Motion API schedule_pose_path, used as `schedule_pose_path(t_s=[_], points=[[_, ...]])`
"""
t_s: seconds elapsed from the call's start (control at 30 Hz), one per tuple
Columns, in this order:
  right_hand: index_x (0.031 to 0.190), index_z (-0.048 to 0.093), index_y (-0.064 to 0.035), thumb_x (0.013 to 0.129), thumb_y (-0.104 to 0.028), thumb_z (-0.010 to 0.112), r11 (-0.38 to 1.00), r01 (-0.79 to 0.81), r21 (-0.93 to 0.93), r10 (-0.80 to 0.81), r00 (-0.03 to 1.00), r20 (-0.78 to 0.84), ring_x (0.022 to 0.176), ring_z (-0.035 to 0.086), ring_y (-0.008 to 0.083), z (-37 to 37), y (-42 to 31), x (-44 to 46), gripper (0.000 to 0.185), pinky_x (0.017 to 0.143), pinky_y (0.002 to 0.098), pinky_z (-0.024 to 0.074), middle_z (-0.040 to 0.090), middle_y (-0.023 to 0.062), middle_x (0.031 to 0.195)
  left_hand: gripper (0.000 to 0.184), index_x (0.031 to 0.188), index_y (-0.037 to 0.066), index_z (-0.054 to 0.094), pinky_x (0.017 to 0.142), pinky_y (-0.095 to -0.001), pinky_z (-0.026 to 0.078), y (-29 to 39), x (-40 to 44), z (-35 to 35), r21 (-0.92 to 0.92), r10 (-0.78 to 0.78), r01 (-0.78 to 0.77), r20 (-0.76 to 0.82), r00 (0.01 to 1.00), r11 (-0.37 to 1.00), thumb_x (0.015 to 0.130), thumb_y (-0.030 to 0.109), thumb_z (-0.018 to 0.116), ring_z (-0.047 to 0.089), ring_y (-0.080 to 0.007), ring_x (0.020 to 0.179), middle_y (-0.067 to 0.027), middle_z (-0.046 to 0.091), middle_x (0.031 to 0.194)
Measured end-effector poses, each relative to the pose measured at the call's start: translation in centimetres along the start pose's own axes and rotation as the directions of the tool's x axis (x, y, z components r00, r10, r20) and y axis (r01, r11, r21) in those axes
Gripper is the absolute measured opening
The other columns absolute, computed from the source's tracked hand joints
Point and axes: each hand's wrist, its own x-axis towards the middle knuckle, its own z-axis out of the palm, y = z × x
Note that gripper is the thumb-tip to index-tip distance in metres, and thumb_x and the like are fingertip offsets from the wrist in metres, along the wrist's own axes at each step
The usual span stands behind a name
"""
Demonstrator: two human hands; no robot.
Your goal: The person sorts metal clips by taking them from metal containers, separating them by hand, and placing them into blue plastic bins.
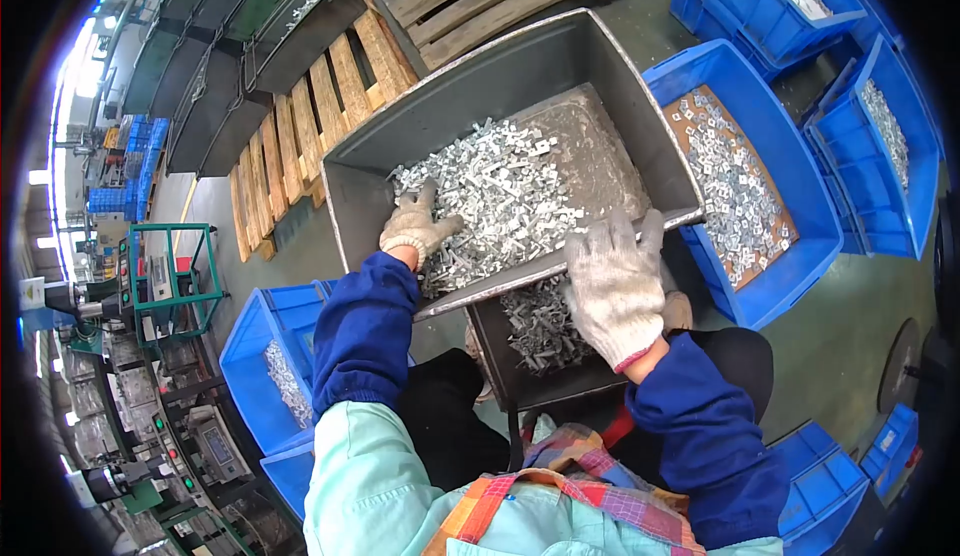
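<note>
A large grey metal bin (600,156) is tilted in front of me, with a heap of small silvery metal parts (490,196) on its left side. My left hand (415,226), in a white knit glove, is inside the bin at the left edge of the heap, fingers apart. Gloved too, my right hand (615,291) lies over the bin's near rim with its fingers stretched out. Below that rim, between my legs, stands a smaller dark bin (500,371) holding darker metal pieces (542,326).
Blue crates with metal parts stand at the right (800,206), upper right (760,36) and lower left (250,356). Wooden pallets (340,86) and stacked dark bins (205,106) are at the upper left. Machinery (170,286) stands far left.
</note>
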Motion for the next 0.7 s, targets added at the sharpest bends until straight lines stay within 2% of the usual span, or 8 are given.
schedule_pose_path(t_s=[0.07,0.13,0.27,0.4,0.5,0.57,0.67,0.7], points=[[0.099,0.066,-0.0042,0.077,-0.022,0.071,1.0,-0.011,-0.001,0.011,0.993,0.114,0.107,0.055,0.0327,1.0,0.4,-0.4,0.029,0.111,0.0632,0.0318,0.061,0.0131,0.099,0.107,0.16,0.015,0.027,0.109,-0.0466,0.045,-0.7,-0.4,-0.2,-0.015,-0.079,0.079,0.014,0.997,0.997,0.077,0.066,0.071,0.051,-0.0474,0.133,-0.0342,0.042,0.148],[0.09,0.065,-0.0052,0.081,-0.017,0.064,0.998,0.035,0.047,-0.036,0.999,0.014,0.095,0.057,0.0309,1.8,0.5,-0.6,0.015,0.111,0.0598,0.0344,0.06,0.0121,0.089,0.108,0.162,0.015,0.023,0.109,-0.0465,0.045,0.9,-2.6,-2.2,0.005,-0.256,0.257,0.096,0.962,0.966,0.079,0.066,0.07,0.052,-0.0466,0.133,-0.0368,0.042,0.147],[0.09,0.066,-0.0036,0.081,-0.013,0.058,0.992,-0.021,0.123,0.025,0.999,-0.033,0.093,0.06,0.0307,2.6,-0.5,-1.3,0.015,0.109,0.052,0.0403,0.062,0.0112,0.087,0.123,0.161,0.001,0.016,0.111,-0.0457,0.044,-1.6,-2.4,1.3,0.05,-0.216,0.212,0.326,0.92,0.976,0.075,0.073,0.068,0.05,-0.0502,0.132,-0.0398,0.038,0.149],[0.083,0.07,-0.0088,0.083,-0.017,0.057,0.988,-0.042,0.15,0.044,0.999,-0.009,0.09,0.062,0.0279,2.0,0.0,-0.8,0.015,0.104,0.0491,0.0407,0.064,0.0103,0.085,0.127,0.159,0.002,0.014,0.113,-0.0434,0.042,1.5,-2.3,2.0,-0.112,-0.41,0.441,0.224,0.884,0.89,0.065,0.047,0.086,0.048,-0.0479,0.134,-0.0368,0.032,0.152],[0.085,0.074,-0.0123,0.083,-0.021,0.058,0.987,-0.083,0.139,0.082,0.997,0.014,0.091,0.064,0.0255,2.9,-0.1,-1.1,0.018,0.113,0.0505,0.0322,0.065,0.0065,0.083,0.117,0.157,0.003,0.025,0.113,-0.043,0.043,0.1,-1.7,3.2,-0.191,-0.338,0.381,0.223,0.914,0.904,0.066,0.046,0.087,0.046,-0.0449,0.136,-0.0361,0.038,0.15],[0.09,0.076,-0.0147,0.084,-0.025,0.058,0.993,-0.1,0.07,0.094,0.992,0.084,0.095,0.066,0.0243,3.6,-0.5,-1.2,0.021,0.117,0.0546,0.0261,0.068,0.0058,0.085,0.094,0.153,-0.002,0.032,0.103,-0.0415,0.049,-1.7,-0.3,5.0,-0.519,-0.329,0.412,0.25,0.911,0.749,0.078,0.029,0.081,0.056,-0.0365,0.126,-0.028,0.051,0.143],[0.08,0.071,-0.0121,0.077,-0.017,0.062,0.994,-0.106,0.04,0.101,0.989,0.103,0.085,0.063,0.023,2.8,-0.8,-0.8,0.011,0.111,0.0488,0.0372,0.064,0.0049,0.078,0.068,0.151,0.004,0.038,0.074,-0.0401,0.059,-0.5,-0.9,4.8,-0.852,-0.413,0.437,0.301,0.859,0.288,0.09,0.002,0.067,0.067,-0.0305,0.107,-0.0196,0.058,0.137],[0.093,0.077,-0.0142,0.087,-0.025,0.057,0.99,-0.12,0.077,0.097,0.96,0.262,0.097,0.067,0.025,2.3,-0.8,-0.4,0.023,0.116,0.0592,0.0245,0.071,0.0065,0.09,0.062,0.148,0.006,0.042,0.071,-0.0378,0.059,-0.9,-0.2,5.0,-0.909,-0.419,0.389,0.297,0.858,0.152,0.09,0.0,0.066,0.067,-0.0288,0.102,-0.0171,0.059,0.133]])
